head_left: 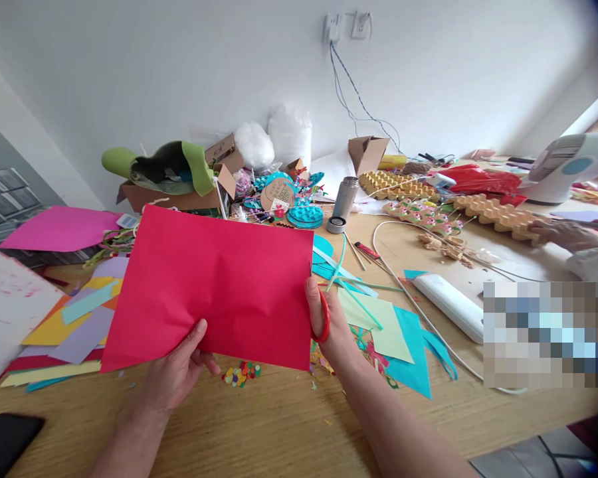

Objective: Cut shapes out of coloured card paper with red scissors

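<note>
A large sheet of red paper (229, 279) is held up above the table, slightly creased in its middle. My left hand (179, 365) pinches its lower edge, thumb on the near face and fingers behind. At the sheet's right edge my right hand (331, 318) is closed round red-handled scissors (323, 317). Most of the blades is hidden by the hand and the paper. Below the sheet lies a small heap of coloured paper dots (242, 374). Light green paper (379, 322) and blue paper (412, 352) lie just right of my right hand.
Coloured paper pieces (82, 318) are piled at left, near a black phone (10, 441). A steel flask (346, 199), egg trays (493, 214), a white power strip (451, 307) and its cable stand or lie beyond. A co-worker's hand (563, 234) touches an egg tray at right.
</note>
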Action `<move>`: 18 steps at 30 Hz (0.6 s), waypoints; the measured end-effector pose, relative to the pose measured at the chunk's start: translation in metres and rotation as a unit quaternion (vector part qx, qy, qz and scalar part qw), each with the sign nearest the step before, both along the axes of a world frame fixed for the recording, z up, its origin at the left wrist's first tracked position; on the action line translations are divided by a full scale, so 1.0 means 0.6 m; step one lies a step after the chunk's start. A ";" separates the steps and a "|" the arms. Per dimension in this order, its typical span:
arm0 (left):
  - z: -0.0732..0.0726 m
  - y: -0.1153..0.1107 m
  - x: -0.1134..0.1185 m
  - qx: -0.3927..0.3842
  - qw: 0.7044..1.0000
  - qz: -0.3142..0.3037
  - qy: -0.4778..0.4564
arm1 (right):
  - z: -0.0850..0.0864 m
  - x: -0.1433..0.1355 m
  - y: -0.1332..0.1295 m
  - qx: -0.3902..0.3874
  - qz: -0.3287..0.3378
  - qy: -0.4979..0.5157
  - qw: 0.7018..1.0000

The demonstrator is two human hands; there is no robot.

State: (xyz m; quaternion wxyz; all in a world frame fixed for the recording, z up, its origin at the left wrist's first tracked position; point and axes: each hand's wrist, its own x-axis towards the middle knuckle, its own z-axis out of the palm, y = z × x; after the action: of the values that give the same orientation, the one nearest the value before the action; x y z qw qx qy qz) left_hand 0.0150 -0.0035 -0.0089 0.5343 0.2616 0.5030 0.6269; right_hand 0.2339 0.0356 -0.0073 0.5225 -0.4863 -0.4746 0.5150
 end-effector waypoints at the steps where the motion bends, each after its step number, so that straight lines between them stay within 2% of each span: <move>1: 0.001 0.000 0.001 0.002 1.000 0.002 -0.001 | 0.001 0.000 0.000 0.000 0.001 -0.005 1.000; 6: 0.003 0.001 0.002 -0.001 1.000 -0.001 -0.001 | 0.006 0.003 -0.001 -0.009 0.006 -0.023 1.000; 13: 0.000 -0.002 0.000 -0.004 1.000 -0.012 0.003 | 0.018 0.010 -0.005 0.020 -0.006 -0.038 0.999; 18: 0.000 -0.002 0.002 0.003 1.000 -0.013 0.005 | 0.015 0.011 -0.005 0.014 -0.006 -0.044 0.999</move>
State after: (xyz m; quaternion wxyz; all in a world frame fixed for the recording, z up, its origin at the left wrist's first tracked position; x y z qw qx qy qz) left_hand 0.0160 -0.0048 -0.0090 0.5391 0.2725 0.5007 0.6200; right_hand 0.2408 0.0329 0.0019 0.5109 -0.5036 -0.5016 0.4834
